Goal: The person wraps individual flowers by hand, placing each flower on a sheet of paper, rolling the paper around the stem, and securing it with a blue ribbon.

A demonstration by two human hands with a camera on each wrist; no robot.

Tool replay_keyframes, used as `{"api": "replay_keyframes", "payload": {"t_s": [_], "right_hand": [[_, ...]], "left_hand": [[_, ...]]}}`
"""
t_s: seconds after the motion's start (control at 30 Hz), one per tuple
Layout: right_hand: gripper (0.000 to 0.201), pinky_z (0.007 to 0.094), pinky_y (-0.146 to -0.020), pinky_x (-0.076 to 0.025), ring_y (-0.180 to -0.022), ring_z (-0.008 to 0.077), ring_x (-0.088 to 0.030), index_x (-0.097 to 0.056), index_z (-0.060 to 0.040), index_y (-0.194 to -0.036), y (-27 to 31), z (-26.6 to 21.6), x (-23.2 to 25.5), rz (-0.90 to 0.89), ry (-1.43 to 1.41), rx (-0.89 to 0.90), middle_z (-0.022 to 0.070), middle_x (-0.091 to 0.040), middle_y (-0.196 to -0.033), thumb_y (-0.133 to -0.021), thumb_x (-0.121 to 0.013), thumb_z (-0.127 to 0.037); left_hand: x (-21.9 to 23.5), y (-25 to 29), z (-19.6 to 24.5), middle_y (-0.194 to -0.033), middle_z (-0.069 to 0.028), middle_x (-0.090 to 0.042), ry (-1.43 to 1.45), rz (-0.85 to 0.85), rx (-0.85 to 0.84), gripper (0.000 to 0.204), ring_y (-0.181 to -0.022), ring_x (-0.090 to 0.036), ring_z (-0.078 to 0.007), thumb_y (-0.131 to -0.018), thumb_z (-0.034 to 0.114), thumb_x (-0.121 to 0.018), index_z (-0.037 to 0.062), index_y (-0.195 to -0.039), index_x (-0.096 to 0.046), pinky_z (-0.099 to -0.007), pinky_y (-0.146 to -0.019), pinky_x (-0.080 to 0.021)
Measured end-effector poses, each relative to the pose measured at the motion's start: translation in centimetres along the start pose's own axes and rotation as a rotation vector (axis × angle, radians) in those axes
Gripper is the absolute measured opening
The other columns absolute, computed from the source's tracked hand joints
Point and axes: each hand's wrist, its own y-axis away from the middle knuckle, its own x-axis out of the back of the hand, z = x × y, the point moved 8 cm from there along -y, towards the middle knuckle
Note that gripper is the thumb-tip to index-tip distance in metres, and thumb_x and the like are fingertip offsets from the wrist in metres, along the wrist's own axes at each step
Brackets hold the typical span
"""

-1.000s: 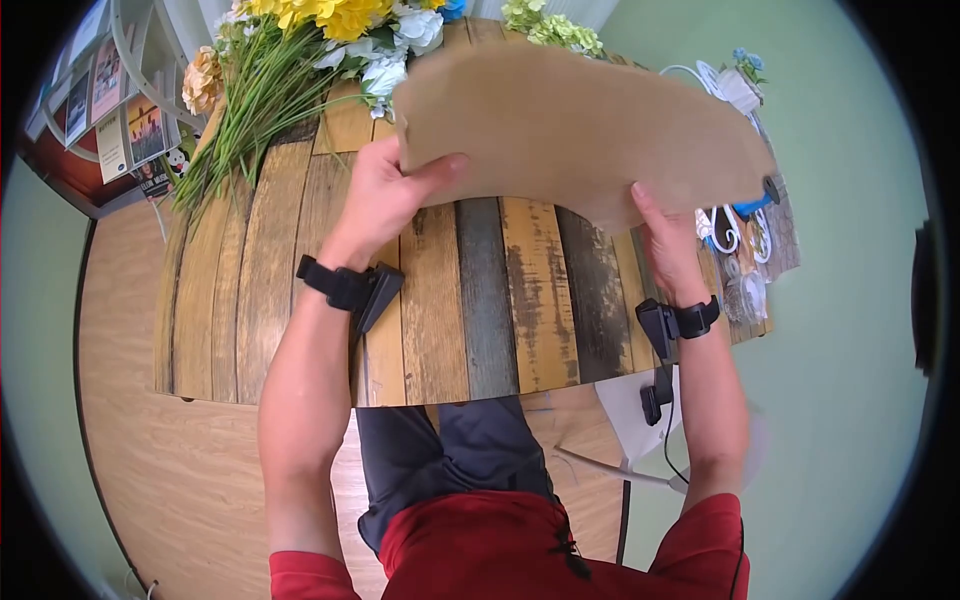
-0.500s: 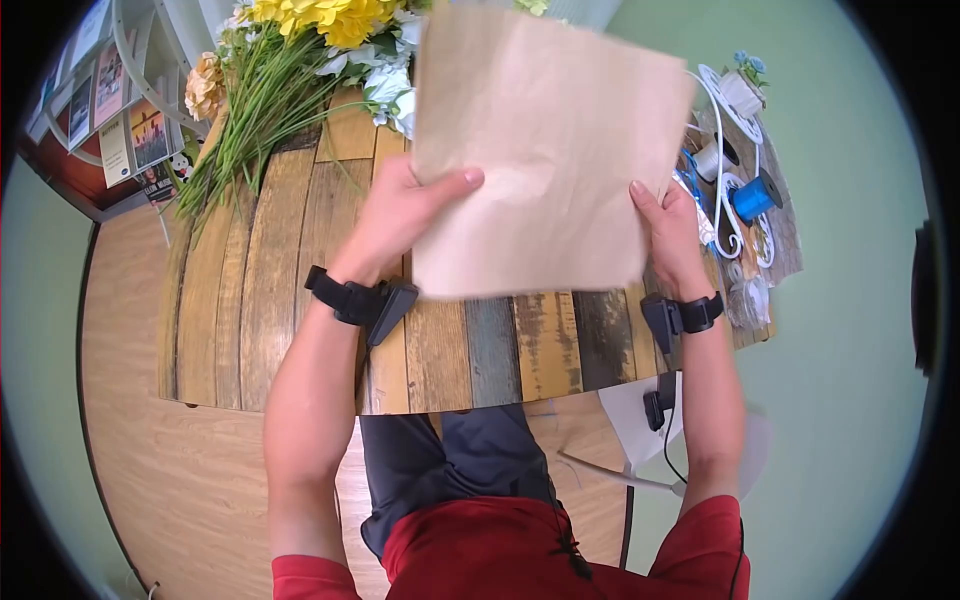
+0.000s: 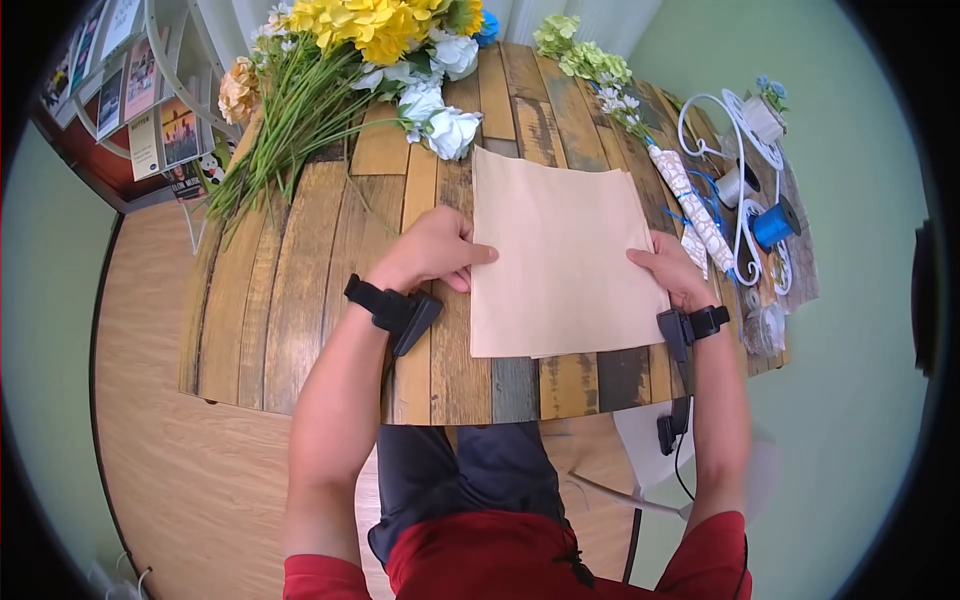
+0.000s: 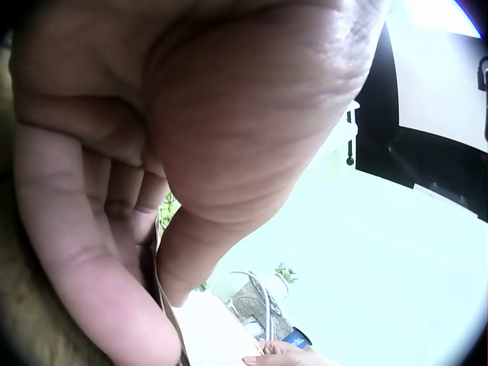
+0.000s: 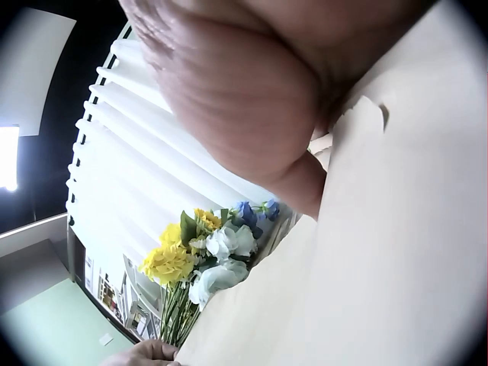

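Brown kraft paper (image 3: 560, 260), with more than one layer showing at its edges, lies flat close over the wooden table (image 3: 300, 290). My left hand (image 3: 435, 250) pinches its left edge, thumb on top and fingers underneath. At the opposite edge my right hand (image 3: 675, 270) grips the paper the same way. In the left wrist view, the thumb (image 4: 183, 259) presses the paper's edge against the fingers. The right wrist view shows a small torn flap in the paper (image 5: 404, 213) beside the right hand.
Long-stemmed yellow flowers (image 3: 370, 30) and pale blue flowers (image 3: 450, 130) lie at the back left. Green blossoms (image 3: 580, 55) are at the back. On the right are a patterned wrapped bundle (image 3: 690, 200), a blue ribbon spool (image 3: 773, 222) and a white scrolled stand (image 3: 745, 130).
The paper was raised and seen bent, then tilted upright; both hands have lowered it flat toward the table. Both hands keep hold of its sides.
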Motion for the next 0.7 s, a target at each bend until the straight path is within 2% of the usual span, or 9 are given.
{"api": "replay_keyframes", "payload": {"t_s": [0.13, 0.23, 0.3, 0.33, 0.4, 0.53, 0.63, 0.7], "right_hand": [[0.026, 0.0280, -0.077, -0.055, -0.085, 0.0128, -0.067, -0.059, 0.0052, -0.117, -1.9, -0.2, -0.1, -0.005, -0.056, 0.021, 0.0098, -0.068, -0.104, -0.092, -0.059, -0.005], [0.028, 0.0284, -0.076, -0.054, -0.085, 0.0132, -0.066, -0.059, 0.0056, -0.116, -3.0, -0.7, -0.2, 0.000, -0.059, 0.058, 0.0089, -0.068, -0.102, -0.091, -0.060, -0.006], [0.030, 0.0312, -0.076, -0.053, -0.085, 0.0185, -0.067, -0.061, 0.0086, -0.112, -3.0, -2.3, 0.7, 0.157, 0.255, 0.164, 0.0140, -0.069, -0.101, -0.086, -0.064, -0.005], [0.030, 0.0312, -0.076, -0.053, -0.085, 0.0185, -0.067, -0.061, 0.0086, -0.112, -3.1, -2.8, 0.6, 0.153, 0.251, 0.174, 0.0140, -0.069, -0.101, -0.086, -0.064, -0.005], [0.032, 0.0335, -0.078, -0.052, -0.086, 0.0223, -0.067, -0.061, 0.0089, -0.109, -3.1, -4.0, 1.2, 0.264, 0.418, 0.224, 0.0170, -0.069, -0.098, -0.082, -0.067, -0.006], [0.036, 0.0365, -0.081, -0.051, -0.088, 0.0288, -0.067, -0.061, 0.0091, -0.106, -4.2, -4.1, 1.7, 0.346, 0.480, 0.251, 0.0209, -0.069, -0.096, -0.078, -0.071, -0.012], [0.044, 0.0391, -0.083, -0.050, -0.094, 0.0336, -0.065, -0.059, 0.0086, -0.107, -5.0, -4.2, 1.8, 0.396, 0.520, 0.236, 0.0227, -0.066, -0.101, -0.077, -0.074, -0.019], [0.054, 0.0402, -0.086, -0.049, -0.101, 0.0348, -0.061, -0.057, 0.0081, -0.113, -3.1, -7.3, 1.8, 0.691, 0.970, 0.377, 0.0232, -0.062, -0.107, -0.076, -0.076, -0.027]], "left_hand": [[1.0, 0.9, 0.3, -0.066, -0.0082, -0.065, -0.002, 0.048, 0.052, 0.027, -0.054, -0.064, -0.0133, -0.088, 0.019, -0.072, -0.0031, -0.075, -0.063, -0.0242, -0.050, -0.056], [1.3, 1.3, 0.3, -0.067, -0.0088, -0.065, -0.068, 0.052, 0.068, 0.028, -0.054, -0.065, -0.0139, -0.088, 0.020, -0.072, -0.0035, -0.076, -0.063, -0.0245, -0.049, -0.055], [1.4, 1.6, 0.7, -0.066, -0.0091, -0.065, -0.097, 0.062, 0.086, 0.029, -0.054, -0.065, -0.0144, -0.088, 0.021, -0.072, -0.0046, -0.077, -0.063, -0.0250, -0.049, -0.055], [1.5, 1.9, 0.8, -0.065, -0.0095, -0.065, -0.118, 0.065, 0.107, 0.030, -0.053, -0.065, -0.0149, -0.087, 0.021, -0.072, -0.0056, -0.078, -0.063, -0.0254, -0.048, -0.055], [2.3, 2.7, 1.1, -0.064, -0.0099, -0.064, -0.179, 0.104, 0.127, 0.031, -0.052, -0.065, -0.0155, -0.088, 0.022, -0.072, -0.0062, -0.077, -0.063, -0.0261, -0.048, -0.055], [5.2, 4.0, 0.3, -0.061, -0.0106, -0.063, -0.260, 0.225, 0.194, 0.035, -0.050, -0.064, -0.0169, -0.089, 0.023, -0.069, -0.0069, -0.072, -0.063, -0.0279, -0.048, -0.054], [6.4, 4.8, 0.3, -0.060, -0.0100, -0.063, -0.284, 0.283, 0.198, 0.036, -0.050, -0.064, -0.0167, -0.090, 0.024, -0.068, -0.0065, -0.072, -0.065, -0.0283, -0.048, -0.054], [6.2, 5.8, 1.3, -0.059, -0.0102, -0.063, -0.316, 0.301, 0.182, 0.035, -0.050, -0.064, -0.0165, -0.089, 0.025, -0.069, -0.0069, -0.073, -0.065, -0.0284, -0.047, -0.053]]}}
